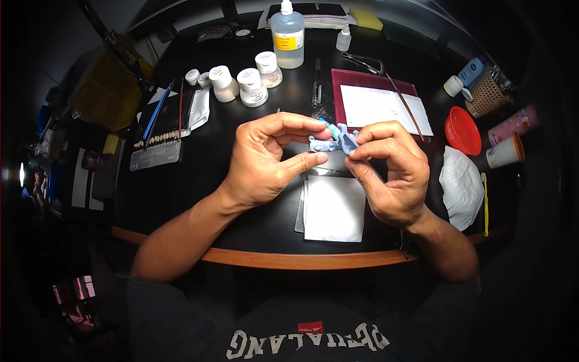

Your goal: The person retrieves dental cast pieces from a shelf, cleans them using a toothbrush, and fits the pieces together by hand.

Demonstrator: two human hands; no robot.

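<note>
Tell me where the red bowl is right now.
In the head view, the red bowl sits on the person's right, between the maroon board and the orange-rimmed cup.

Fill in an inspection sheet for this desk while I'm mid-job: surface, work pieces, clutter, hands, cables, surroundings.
Surface: black desk with a wooden front edge; pale specks beside the pen.
Work pieces: small blue-grey piece, held up off the desk.
Clutter: three white-capped jars and a large bottle beyond the hands; red bowl and crumpled white sheet on the right.
Hands: left and right both grip the piece by the fingertips.
Cables: nothing seen.
Surroundings: dim; far left too dark to tell.
</note>
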